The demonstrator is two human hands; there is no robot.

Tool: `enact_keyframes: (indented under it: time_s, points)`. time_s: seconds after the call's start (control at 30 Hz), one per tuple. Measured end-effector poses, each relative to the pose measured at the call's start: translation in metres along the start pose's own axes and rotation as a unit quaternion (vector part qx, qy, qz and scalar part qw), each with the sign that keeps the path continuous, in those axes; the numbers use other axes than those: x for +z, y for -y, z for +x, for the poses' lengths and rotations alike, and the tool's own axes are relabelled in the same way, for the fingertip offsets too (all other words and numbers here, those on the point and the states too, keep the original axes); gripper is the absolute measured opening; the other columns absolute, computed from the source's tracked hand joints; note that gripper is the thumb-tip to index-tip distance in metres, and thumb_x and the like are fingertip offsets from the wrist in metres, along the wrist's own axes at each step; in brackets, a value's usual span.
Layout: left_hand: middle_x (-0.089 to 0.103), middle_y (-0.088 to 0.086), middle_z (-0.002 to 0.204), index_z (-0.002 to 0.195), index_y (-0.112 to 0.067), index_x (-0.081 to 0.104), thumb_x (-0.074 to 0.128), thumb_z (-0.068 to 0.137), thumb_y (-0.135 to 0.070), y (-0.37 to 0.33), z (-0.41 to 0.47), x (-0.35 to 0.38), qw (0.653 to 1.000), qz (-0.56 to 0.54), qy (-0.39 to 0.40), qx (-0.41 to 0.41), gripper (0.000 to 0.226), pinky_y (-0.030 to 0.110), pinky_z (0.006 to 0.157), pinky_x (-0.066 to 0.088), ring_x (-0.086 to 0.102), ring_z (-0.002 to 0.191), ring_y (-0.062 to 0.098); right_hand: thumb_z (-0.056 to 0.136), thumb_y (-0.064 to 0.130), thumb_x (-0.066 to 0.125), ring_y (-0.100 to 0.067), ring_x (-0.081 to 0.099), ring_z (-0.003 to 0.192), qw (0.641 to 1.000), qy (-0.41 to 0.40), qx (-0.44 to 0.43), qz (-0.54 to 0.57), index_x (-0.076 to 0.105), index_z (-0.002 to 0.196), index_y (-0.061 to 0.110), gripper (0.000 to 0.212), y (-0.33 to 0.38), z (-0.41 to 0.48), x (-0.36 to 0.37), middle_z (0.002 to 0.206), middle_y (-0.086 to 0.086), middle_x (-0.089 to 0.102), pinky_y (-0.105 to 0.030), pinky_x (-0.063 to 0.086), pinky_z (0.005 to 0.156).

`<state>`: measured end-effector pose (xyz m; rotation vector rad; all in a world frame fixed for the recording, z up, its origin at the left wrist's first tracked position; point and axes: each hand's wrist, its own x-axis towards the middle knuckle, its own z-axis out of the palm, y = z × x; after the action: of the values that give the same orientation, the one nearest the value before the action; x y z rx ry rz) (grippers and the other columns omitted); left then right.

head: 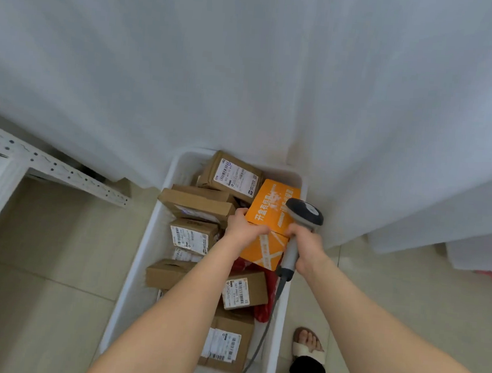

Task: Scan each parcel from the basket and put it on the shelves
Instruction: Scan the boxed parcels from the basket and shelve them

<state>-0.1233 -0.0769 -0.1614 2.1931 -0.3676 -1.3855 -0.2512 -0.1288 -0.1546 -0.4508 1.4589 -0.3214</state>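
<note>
I see white curtains (249,67) hanging down to a beige tiled floor (54,258). A sandalled foot (308,345) stands on it at lower right, and something red (488,276) lies under the right-hand curtain.

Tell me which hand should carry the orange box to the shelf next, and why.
Left. The left hand already grips the orange box over the basket, and the shelf stands on that side. The right hand is occupied with the scanner.
</note>
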Motion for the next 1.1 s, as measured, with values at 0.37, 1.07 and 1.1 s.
enact_keyframes:
  time_s: [0.37, 1.07, 1.1]
  points:
    - [0.056, -0.001, 0.118, 0.126, -0.029, 0.043, 0.069, 0.080, -0.052, -0.055, -0.183, -0.116, 0.986, -0.154, -0.002, 0.058, 0.058, 0.033, 0.064, 0.050, 0.059, 0.093, 0.015, 0.078, -0.003, 0.064, -0.032, 0.067, 0.084, 0.998, 0.035, -0.047, 0.032, 0.055, 0.114, 0.007, 0.038, 0.044, -0.210, 0.032, 0.094, -0.014, 0.066, -0.045, 0.057, 0.074]
    - [0.062, 0.002, 0.100, 0.119, -0.023, 0.049, 0.066, 0.084, -0.040, -0.060, -0.464, -0.221, 0.951, -0.270, -0.078, 0.126, 0.042, 0.031, 0.068, 0.049, 0.060, 0.087, 0.018, 0.082, -0.007, 0.061, -0.040, 0.065, 0.102, 0.958, 0.234, -0.161, 0.045, 0.062, 0.111, 0.010, 0.034, 0.037, -0.480, 0.030, 0.108, -0.017, 0.069, -0.059, 0.052, 0.088]
    - [0.064, 0.004, 0.100, 0.114, -0.022, 0.053, 0.067, 0.083, -0.044, -0.058, -0.475, -0.219, 0.953, -0.270, -0.062, 0.119, 0.041, 0.030, 0.069, 0.049, 0.061, 0.089, 0.019, 0.082, -0.007, 0.061, -0.039, 0.066, 0.099, 0.955, 0.241, -0.168, 0.038, 0.064, 0.107, 0.011, 0.031, 0.037, -0.488, 0.023, 0.106, -0.016, 0.070, -0.056, 0.053, 0.085]
